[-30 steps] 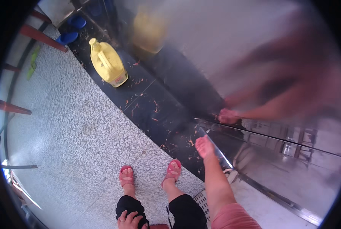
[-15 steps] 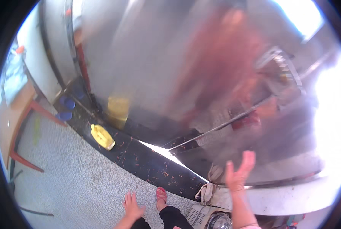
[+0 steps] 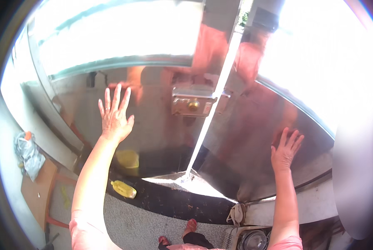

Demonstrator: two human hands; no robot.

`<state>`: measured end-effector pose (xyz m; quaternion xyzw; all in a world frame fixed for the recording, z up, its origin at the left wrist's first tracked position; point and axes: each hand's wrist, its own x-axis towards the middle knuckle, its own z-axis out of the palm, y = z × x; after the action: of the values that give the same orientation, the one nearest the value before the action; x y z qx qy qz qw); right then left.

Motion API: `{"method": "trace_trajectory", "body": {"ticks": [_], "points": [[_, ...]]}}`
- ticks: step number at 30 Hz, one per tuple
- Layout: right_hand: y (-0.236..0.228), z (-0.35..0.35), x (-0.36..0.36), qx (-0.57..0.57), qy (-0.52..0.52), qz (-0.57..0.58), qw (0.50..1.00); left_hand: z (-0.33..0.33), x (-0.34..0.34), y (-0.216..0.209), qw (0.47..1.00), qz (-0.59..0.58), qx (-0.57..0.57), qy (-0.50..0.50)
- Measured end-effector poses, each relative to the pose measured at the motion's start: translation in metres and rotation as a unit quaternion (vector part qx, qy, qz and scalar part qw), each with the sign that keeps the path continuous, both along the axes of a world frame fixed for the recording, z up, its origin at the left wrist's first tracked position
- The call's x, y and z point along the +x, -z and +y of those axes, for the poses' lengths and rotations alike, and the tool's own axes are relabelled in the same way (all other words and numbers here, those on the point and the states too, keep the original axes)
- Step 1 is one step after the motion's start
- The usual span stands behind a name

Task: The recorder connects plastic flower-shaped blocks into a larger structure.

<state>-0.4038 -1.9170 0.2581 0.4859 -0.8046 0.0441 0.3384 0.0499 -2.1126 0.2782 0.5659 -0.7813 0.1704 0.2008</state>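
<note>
My left hand [image 3: 116, 118] is raised, fingers spread, at the shiny metal left door leaf [image 3: 153, 129]. Likewise spread, my right hand [image 3: 285, 152] is up at the right door leaf [image 3: 244, 146]. Both palms face the metal and neither hand holds anything. Whether the palms press on the metal I cannot tell; blurred reflections show beside the fingers. A box-shaped metal lock with a round brass knob [image 3: 193, 105] sits on the left leaf, between my hands. Bright light comes through a narrow slanting gap [image 3: 211, 114] between the two leaves.
A yellow plastic container [image 3: 124, 189] lies on the dark floor strip [image 3: 165, 200] by the doors. Pale shoes [image 3: 236, 214] and a crate holding a round metal pot [image 3: 254, 241] stand at lower right. A plastic bag [image 3: 30, 156] is by a wooden table [image 3: 38, 189] at left.
Both hands have risen to the door leaves, the left from low by my legs. The view has tilted up, bringing the lock, bright panes and gap into sight.
</note>
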Motion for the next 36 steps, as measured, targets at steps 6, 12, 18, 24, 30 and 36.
{"method": "trace_trajectory", "body": {"ticks": [6, 12, 18, 24, 30, 36], "points": [[-0.002, -0.030, -0.016, 0.094, 0.081, -0.079, 0.989, -0.028, -0.006, 0.038, 0.997, -0.034, -0.064, -0.010], [-0.019, -0.019, -0.041, 0.169, 0.074, -0.295, 0.937, -0.044, -0.031, 0.050, 0.995, -0.060, -0.048, -0.061], [0.120, 0.105, 0.010, 0.255, -0.023, -0.433, 0.864, -0.087, -0.027, 0.050, 0.987, -0.129, -0.061, -0.067], [0.283, 0.353, 0.124, 0.372, 0.170, -0.570, 0.713, -0.107, -0.050, -0.004, 0.970, -0.194, 0.104, -0.101], [0.357, 0.579, 0.293, 0.425, 0.262, -0.637, 0.587, -0.105, -0.100, 0.033, 0.952, -0.121, 0.278, -0.041], [0.428, 0.705, 0.400, 0.294, 0.252, -0.654, 0.650, 0.074, -0.249, 0.079, 0.766, -0.108, 0.460, 0.436]]}}
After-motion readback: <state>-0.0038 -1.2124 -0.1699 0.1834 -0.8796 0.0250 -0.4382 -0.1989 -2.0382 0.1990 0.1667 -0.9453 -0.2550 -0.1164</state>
